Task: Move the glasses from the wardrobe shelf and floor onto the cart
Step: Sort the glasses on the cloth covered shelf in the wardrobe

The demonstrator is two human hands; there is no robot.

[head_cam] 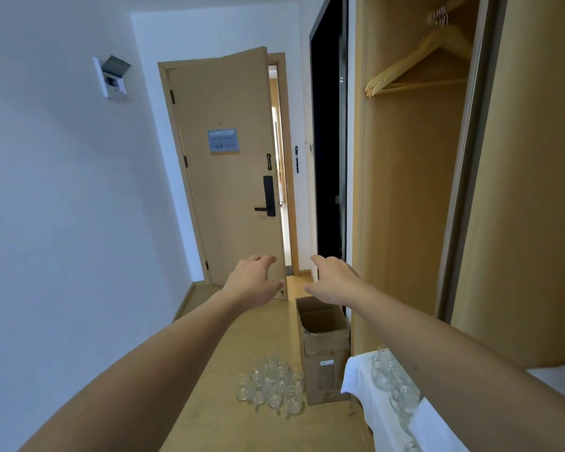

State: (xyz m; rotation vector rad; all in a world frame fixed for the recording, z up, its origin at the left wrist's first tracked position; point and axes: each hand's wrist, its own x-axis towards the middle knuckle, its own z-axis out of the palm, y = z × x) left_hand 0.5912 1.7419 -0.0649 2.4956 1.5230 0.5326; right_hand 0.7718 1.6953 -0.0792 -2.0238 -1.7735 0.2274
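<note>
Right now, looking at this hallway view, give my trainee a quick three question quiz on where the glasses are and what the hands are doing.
1. True or false: the left hand grips a glass.
2. Multiple choice: the glasses on the floor stand A) inside the cardboard box, B) on the bare floor just left of the cardboard box, C) on the wooden hangers.
3. Fill in: more glasses stand on a surface covered by a ____ cloth at lower right.

Key
1. False: both the left hand and the right hand reach forward with loose fingers and hold nothing.
2. B.
3. White.
</note>
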